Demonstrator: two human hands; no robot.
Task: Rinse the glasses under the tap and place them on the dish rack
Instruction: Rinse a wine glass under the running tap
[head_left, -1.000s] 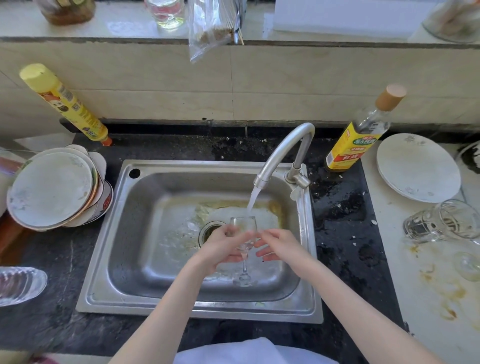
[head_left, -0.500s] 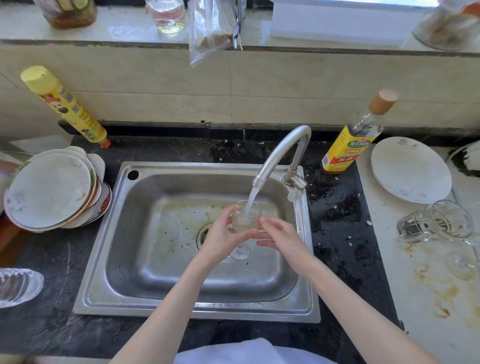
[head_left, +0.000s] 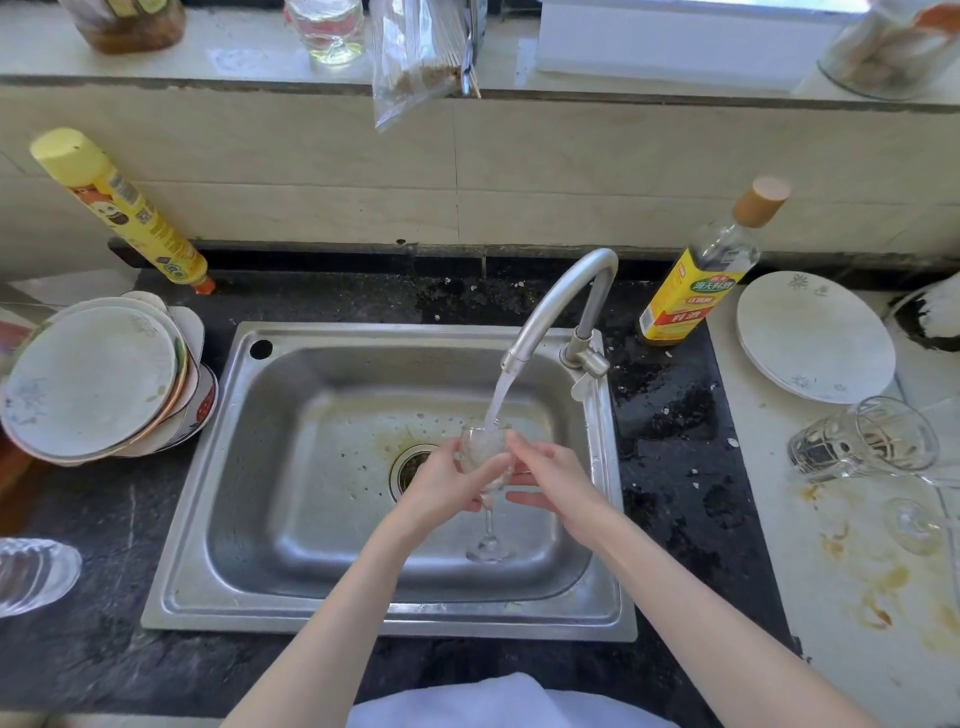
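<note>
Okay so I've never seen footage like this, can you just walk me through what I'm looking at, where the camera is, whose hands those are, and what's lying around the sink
There is no machine here: a person wears one wide-angle camera on the head, looking down at their own bare hands. The left hand has its grip around the bowl of a stemmed glass, and the right hand touches it from the other side. Water runs from the tap into the glass, above the steel sink. On the left counter sits a stack of plates, with a yellow bottle behind. On the right are a bottle with a yellow label, a white plate and a tumbler lying on its side.
</note>
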